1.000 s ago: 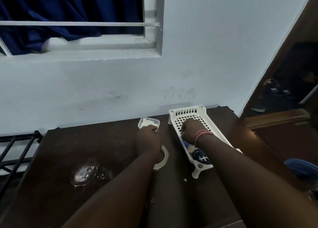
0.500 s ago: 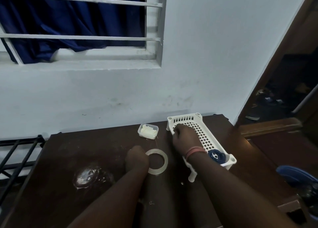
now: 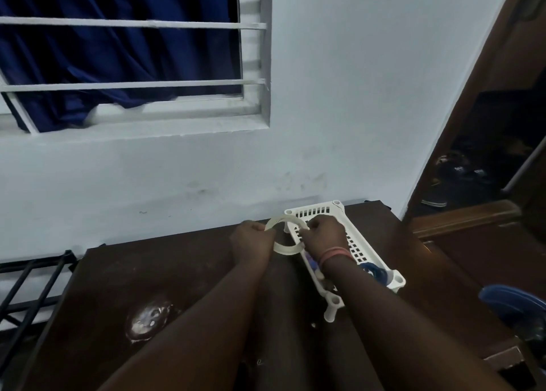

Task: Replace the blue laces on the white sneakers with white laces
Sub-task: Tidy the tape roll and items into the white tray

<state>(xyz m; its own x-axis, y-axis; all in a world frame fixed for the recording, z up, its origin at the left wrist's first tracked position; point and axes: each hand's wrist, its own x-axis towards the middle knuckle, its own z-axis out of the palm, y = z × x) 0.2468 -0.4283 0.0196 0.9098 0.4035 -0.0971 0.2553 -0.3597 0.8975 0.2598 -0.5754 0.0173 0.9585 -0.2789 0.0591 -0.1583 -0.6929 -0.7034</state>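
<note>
dark wood table (image 3: 118, 287) under barred window (image 3: 133, 53); both hands' fingers (image 3: 260, 228) grip tape ring (image 3: 285, 250).

Dim room: white wall (image 3: 354, 110), barred window (image 3: 133, 53), blue curtain (image 3: 103, 59).

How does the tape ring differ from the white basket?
The tape ring is a thin open hoop; the basket is a long box with slotted walls. The ring is held up off the table by the left hand and right hand; the basket stands on the table. Both look pale and whitish.
</note>
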